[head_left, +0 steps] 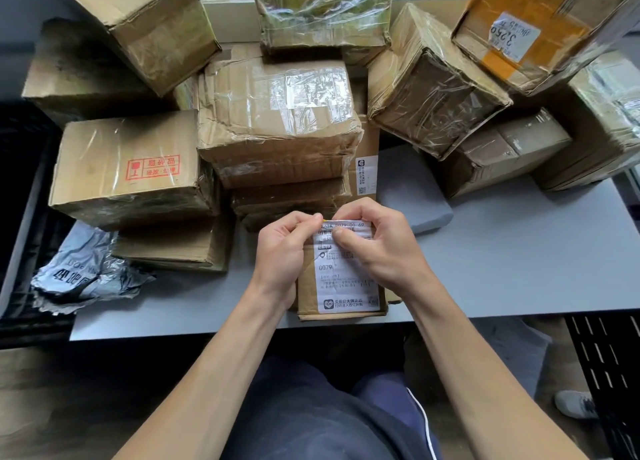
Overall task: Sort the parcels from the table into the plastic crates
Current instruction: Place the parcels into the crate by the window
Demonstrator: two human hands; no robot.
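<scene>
A small flat cardboard parcel with a white shipping label lies at the front edge of the grey table. My left hand grips its left side, thumb and finger pinching the top left corner. My right hand grips its right side, with the thumb pressed on the label near the top. Both hands cover the parcel's upper half.
Several taped cardboard boxes are piled across the back of the table. A crumpled grey mailer bag lies front left, a smooth grey one beside my right hand. Black plastic crates stand at the left and lower right.
</scene>
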